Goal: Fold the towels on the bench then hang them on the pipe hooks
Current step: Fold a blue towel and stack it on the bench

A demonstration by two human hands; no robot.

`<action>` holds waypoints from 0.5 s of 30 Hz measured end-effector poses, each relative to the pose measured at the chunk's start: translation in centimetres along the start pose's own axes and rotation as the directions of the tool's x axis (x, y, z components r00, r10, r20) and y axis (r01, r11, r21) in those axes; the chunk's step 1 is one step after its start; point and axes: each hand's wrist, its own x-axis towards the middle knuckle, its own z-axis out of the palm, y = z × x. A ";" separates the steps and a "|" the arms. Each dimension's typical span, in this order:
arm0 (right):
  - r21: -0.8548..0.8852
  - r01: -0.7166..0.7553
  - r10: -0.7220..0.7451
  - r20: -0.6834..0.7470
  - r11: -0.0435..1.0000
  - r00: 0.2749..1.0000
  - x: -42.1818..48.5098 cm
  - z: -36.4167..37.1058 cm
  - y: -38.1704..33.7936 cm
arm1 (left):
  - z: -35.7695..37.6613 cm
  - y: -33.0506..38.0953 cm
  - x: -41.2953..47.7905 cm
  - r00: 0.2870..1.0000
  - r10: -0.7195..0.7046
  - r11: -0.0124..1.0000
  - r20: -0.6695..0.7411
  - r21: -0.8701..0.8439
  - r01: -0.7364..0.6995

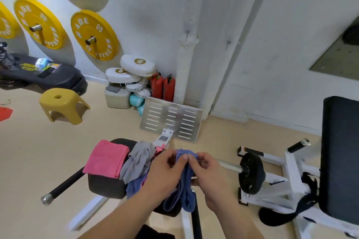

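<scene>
The fingertips (pixel 184 157) of both hands meet at the top edge of a blue towel (pixel 185 190), bunching the cloth between them. The left hand (pixel 165 170) curls its fingers and thumb round the towel's upper left part. The right hand (pixel 207 172) pinches the upper right part, its fingers bent in towards the left hand's. Below the fingers the towel hangs in loose, crumpled folds between the two wrists, in front of the near end of the bench (pixel 104 183).

Just left of the left hand, a crumpled grey towel (pixel 137 163) lies on the black bench pad, with more blue cloth (pixel 134 184) showing under it. Further left, touching the grey one, a pink towel (pixel 106 159) lies folded flat on the pad.

Well beyond the hands, a white wrapped pipe (pixel 184 68) runs up the wall, with a small hook (pixel 187 32) near its top. A slotted metal plate (pixel 171 120) leans at its foot. To the right of the hands, a black weight plate (pixel 251 172) sits on a steel bar.
</scene>
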 end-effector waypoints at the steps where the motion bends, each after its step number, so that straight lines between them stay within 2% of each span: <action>1: 0.009 0.005 -0.005 -0.020 1.000 1.000 -0.4 -0.1 -0.1 | 0.3 0.1 -0.5 1.000 0.001 0.999 -0.001 -0.040 -0.001; 4: 0.023 0.005 -0.004 -0.033 1.000 0.999 -1.2 -0.8 -0.3 | 0.0 0.3 -1.4 1.000 0.001 0.992 0.012 -0.127 0.001; 8: 0.031 0.012 -0.013 0.052 0.999 0.999 -1.8 -0.8 -0.7 | -0.2 0.4 -2.5 1.000 0.004 0.988 -0.001 -0.155 -0.004; 15: 0.009 0.020 -0.021 0.117 1.000 0.993 -1.6 -0.9 -0.4 | -0.4 0.8 -3.9 0.991 0.047 0.996 0.125 -0.076 -0.038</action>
